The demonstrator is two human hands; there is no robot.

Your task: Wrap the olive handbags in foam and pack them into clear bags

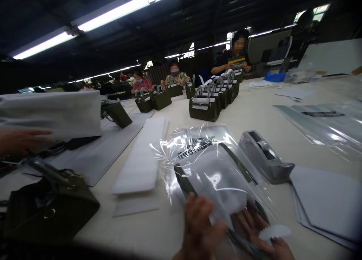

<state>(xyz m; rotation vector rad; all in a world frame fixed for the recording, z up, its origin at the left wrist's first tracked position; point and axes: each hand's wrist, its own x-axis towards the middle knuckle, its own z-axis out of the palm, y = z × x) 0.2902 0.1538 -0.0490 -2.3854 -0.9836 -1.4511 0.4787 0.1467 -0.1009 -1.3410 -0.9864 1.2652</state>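
A dark green handbag (183,182) with white sheet material over it lies inside a clear plastic bag (172,146) printed with dark lettering. My left hand (200,222) is raised at the near left edge of the plastic, its fingers smeared by motion. At the near right end, my right hand (254,230) has its fingers bent around the handbag's end, partly seen through the plastic. A white tag (274,231) with a scalloped edge sits by that hand's thumb. Beyond the plastic's right side stands a grey tape dispenser (266,156).
White foam sheets (144,158) lie left of the plastic; white cards (325,199) lie right. Several green handbags (203,107) stand farther back. Another handbag (51,207) is at near left, by another person's hand (25,141). Flat plastic bags (325,120) lie right; co-workers sit across the table.
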